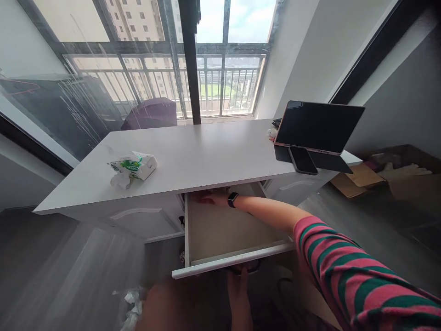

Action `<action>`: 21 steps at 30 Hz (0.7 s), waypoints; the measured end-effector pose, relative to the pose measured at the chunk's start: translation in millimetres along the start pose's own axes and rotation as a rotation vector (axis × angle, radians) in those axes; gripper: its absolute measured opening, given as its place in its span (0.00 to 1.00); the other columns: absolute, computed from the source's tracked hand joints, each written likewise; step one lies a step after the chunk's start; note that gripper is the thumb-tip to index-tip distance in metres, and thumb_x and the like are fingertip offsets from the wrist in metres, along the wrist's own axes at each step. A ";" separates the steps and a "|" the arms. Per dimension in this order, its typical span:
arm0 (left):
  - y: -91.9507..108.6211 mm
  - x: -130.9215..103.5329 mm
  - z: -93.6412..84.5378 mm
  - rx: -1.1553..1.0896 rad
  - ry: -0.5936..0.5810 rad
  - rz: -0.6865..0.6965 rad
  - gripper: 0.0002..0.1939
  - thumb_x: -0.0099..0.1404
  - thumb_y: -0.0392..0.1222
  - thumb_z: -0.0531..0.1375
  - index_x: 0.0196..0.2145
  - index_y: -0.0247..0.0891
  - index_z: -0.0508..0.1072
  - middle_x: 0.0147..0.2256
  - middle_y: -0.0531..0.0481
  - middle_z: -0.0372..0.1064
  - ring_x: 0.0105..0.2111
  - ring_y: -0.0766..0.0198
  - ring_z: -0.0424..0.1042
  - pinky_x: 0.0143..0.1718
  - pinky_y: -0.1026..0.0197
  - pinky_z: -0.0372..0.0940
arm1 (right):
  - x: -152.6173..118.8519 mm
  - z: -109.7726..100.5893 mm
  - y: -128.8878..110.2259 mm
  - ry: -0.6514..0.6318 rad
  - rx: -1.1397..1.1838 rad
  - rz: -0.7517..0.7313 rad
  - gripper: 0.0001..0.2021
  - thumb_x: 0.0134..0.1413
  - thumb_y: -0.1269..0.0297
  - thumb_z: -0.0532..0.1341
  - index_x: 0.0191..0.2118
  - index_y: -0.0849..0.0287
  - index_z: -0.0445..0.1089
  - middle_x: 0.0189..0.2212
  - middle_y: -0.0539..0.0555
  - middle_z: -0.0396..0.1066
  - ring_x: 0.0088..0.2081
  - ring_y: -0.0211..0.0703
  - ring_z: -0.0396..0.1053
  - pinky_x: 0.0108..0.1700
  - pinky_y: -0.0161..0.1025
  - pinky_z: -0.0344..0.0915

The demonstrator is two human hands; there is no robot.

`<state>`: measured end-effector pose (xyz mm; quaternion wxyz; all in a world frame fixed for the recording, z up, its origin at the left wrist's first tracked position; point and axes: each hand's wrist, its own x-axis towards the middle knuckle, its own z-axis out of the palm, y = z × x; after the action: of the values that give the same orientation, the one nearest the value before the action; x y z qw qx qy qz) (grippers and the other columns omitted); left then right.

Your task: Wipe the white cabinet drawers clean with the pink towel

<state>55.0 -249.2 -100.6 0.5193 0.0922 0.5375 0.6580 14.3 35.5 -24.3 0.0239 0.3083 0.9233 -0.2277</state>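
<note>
A white desk drawer point(223, 230) is pulled out, its pale floor bare where I can see it. My right hand point(211, 197) reaches into the back left of it, under the desktop edge. Its fingers look stretched out, though shadow covers the tips, and I see nothing held. A dark band or watch point(233, 199) is on that wrist. Just below the drawer front point(237, 261) is my left hand point(238, 280), its thumb up and its other fingers mostly hidden. They seem closed at a dark curved thing that I cannot make out.
On the white desktop point(206, 151) lie a tissue pack point(138, 165), a tablet point(319, 126) propped on its cover and a phone point(302, 160). A cardboard box point(409, 179) stands on the floor at right. Crumpled tissues point(132, 305) lie at lower left.
</note>
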 end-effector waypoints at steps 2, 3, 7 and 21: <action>0.5 -1.0 -0.3 0.009 0.005 0.033 0.23 0.47 0.60 0.68 0.28 0.39 0.67 0.28 0.47 0.73 0.33 0.57 0.72 0.43 0.54 0.63 | -8.8 -0.5 6.5 -0.006 -0.009 0.005 0.23 0.60 0.65 0.55 0.61 0.46 0.60 0.64 0.54 0.52 0.59 0.58 0.54 0.56 0.56 0.54; 1.2 -1.5 -0.3 0.014 0.004 0.041 0.23 0.48 0.60 0.67 0.27 0.39 0.67 0.29 0.47 0.73 0.34 0.57 0.72 0.43 0.54 0.63 | -15.9 1.5 9.9 -0.019 -0.017 -0.002 0.25 0.59 0.67 0.56 0.61 0.46 0.60 0.64 0.55 0.50 0.59 0.59 0.53 0.56 0.55 0.54; 6.4 -3.2 0.5 0.048 0.002 0.040 0.22 0.48 0.60 0.67 0.27 0.40 0.68 0.29 0.47 0.73 0.34 0.57 0.71 0.44 0.54 0.62 | -60.1 20.7 17.9 -0.161 -0.115 -0.158 0.36 0.46 0.76 0.62 0.62 0.48 0.59 0.65 0.61 0.45 0.59 0.59 0.53 0.55 0.52 0.55; 0.2 -2.7 -0.1 -0.031 0.012 0.011 0.21 0.49 0.57 0.68 0.30 0.40 0.67 0.30 0.49 0.73 0.36 0.59 0.72 0.48 0.54 0.61 | -114.0 8.1 41.6 -0.179 -0.416 -0.058 0.11 0.61 0.67 0.54 0.47 0.56 0.70 0.57 0.63 0.59 0.50 0.53 0.61 0.47 0.48 0.60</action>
<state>56.0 -251.3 -99.3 0.5139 0.0830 0.5299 0.6695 129.9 -2.3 -27.4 0.1622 0.2487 0.9531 -0.0592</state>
